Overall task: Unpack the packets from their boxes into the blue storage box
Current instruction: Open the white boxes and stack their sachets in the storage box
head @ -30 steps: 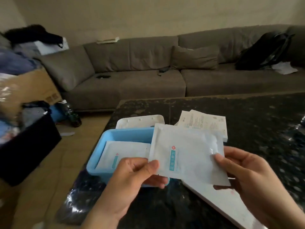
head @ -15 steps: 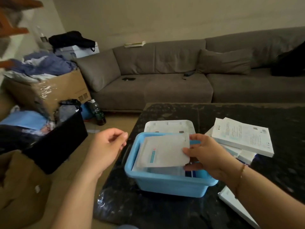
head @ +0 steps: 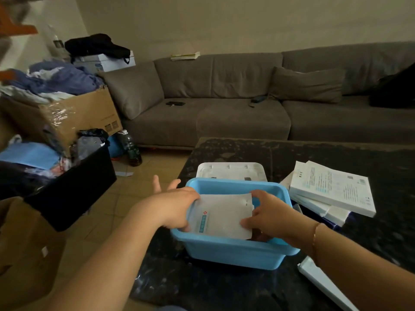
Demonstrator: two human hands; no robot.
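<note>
A: From the head view, where does the packet (head: 221,217) sit against the fingers?

B: It lies flat inside the blue storage box (head: 233,250), just under the rim. The right hand (head: 268,217) has it by the right edge: thumb on top near the lower right corner, fingers curled round the upper right corner. The left hand (head: 177,208) meets its left edge; the fingers dip down inside the box wall behind the packet, so I cannot tell whether they pinch it or only rest against it.

A: And the room around it?

B: The packet fills most of the box's width, with a strip of bare blue floor at the far end. Right behind the box lies its white lid (head: 231,171), touching or nearly so. To the right, close beside the box, a stack of white boxes (head: 332,189) lies on the dark table (head: 224,288). Another white box (head: 323,286) pokes out under the right forearm at the near right. The table's left edge runs just left of the box, with tiled floor and a black bin (head: 69,189) beyond.

A: The hands' pose?

B: Both forearms reach in from the near edge and converge on the box, wrists bent down over the rim. A thin bracelet (head: 314,236) circles the right wrist.
</note>
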